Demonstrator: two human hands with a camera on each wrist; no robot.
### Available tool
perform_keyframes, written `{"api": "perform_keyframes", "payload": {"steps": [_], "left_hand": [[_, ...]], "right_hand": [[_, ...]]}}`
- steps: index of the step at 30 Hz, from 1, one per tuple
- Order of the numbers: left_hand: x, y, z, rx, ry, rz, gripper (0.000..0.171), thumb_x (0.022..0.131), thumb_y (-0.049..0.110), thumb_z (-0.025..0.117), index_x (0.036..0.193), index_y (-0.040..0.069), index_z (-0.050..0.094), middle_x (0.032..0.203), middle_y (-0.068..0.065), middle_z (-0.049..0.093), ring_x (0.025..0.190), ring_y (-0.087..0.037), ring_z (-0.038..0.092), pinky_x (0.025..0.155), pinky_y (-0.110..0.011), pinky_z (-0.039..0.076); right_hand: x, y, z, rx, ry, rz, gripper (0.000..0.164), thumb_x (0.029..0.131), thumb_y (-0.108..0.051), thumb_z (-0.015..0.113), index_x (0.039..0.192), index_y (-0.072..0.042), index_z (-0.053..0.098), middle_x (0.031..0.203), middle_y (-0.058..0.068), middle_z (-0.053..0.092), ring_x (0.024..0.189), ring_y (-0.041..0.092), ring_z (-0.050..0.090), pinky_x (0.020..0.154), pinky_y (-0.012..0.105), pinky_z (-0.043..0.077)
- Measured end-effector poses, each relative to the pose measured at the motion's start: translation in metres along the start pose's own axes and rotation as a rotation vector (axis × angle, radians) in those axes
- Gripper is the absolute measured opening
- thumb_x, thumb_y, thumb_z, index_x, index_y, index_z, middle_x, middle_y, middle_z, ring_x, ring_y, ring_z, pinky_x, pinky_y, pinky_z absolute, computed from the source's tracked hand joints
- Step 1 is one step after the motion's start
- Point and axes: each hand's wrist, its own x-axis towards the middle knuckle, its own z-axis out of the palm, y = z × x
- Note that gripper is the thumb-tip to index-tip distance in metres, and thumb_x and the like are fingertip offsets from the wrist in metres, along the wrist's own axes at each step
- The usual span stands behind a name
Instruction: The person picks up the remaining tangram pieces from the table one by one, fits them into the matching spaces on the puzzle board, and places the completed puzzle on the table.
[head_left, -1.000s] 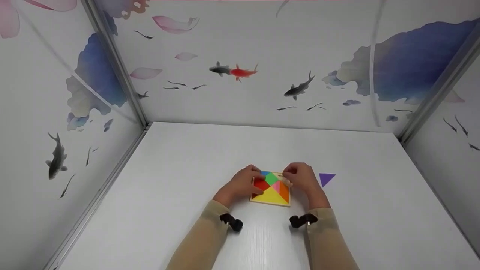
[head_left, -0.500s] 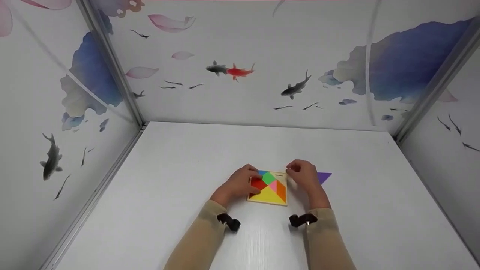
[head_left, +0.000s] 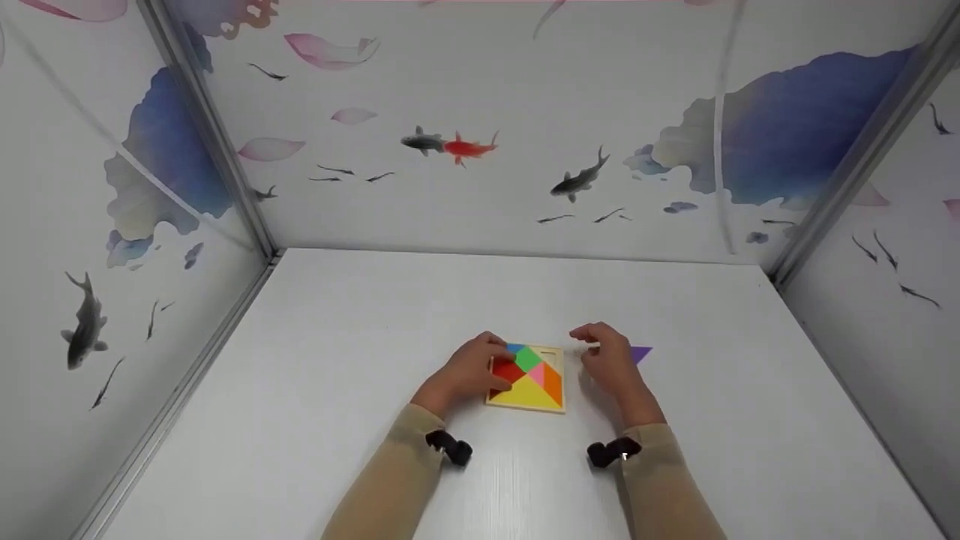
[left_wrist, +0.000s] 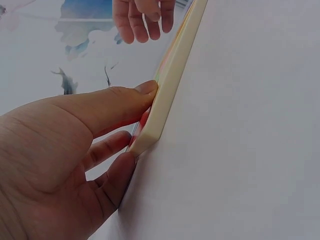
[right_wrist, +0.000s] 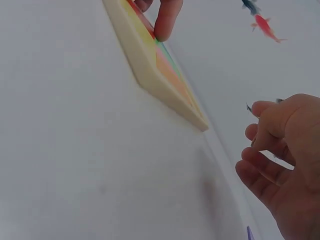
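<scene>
A square wooden tangram board (head_left: 525, 409) lies on the table, filled with blue, green, red, pink, orange and yellow pieces. Bare wood with a small dark mark shows at its far right corner. My left hand (head_left: 465, 373) grips the board's left side, its thumb reaching over the red piece; the left wrist view has the thumb (left_wrist: 146, 88) against the pale frame. Off the board's right side hovers my right hand (head_left: 609, 358), fingers loosely bent and holding nothing. A purple triangle (head_left: 642, 352) lies just beyond that hand, which partly hides it.
The white table (head_left: 390, 300) is bounded by a back wall (head_left: 487, 217) and side walls printed with fish and petals. Metal posts (head_left: 214, 135) stand at the corners. Each sleeved wrist carries a small black camera mount (head_left: 450, 448).
My right hand has drawn away from the board's far right corner toward the purple triangle, and its fingers have spread apart. The left hand keeps its hold. The head view has shifted slightly.
</scene>
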Motion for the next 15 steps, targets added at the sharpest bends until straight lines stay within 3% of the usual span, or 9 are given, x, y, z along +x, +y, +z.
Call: {"api": "perform_keyframes", "payload": {"steps": [9,15], "left_hand": [[-0.002,0.000,0.004,-0.015,-0.007,-0.035,0.046,0.093,0.030,0.083,0.137,0.022,0.073,0.145,0.001,0.054,0.134,-0.022,0.053,0.122,-0.041,0.044],[0.000,0.002,0.003,-0.023,0.005,-0.034,0.047,0.092,0.030,0.083,0.137,0.021,0.073,0.146,0.000,0.054,0.133,-0.023,0.053,0.121,-0.041,0.044]], "right_hand": [[-0.005,0.011,-0.009,-0.029,0.015,0.033,0.047,0.094,0.016,0.052,0.131,-0.007,0.069,0.135,0.015,0.068,0.132,0.035,0.061,0.118,0.055,0.047],[-0.005,0.011,-0.015,-0.135,0.051,0.068,0.051,0.095,0.017,0.052,0.135,-0.010,0.068,0.143,0.017,0.062,0.142,0.041,0.052,0.125,0.073,0.022]]}}
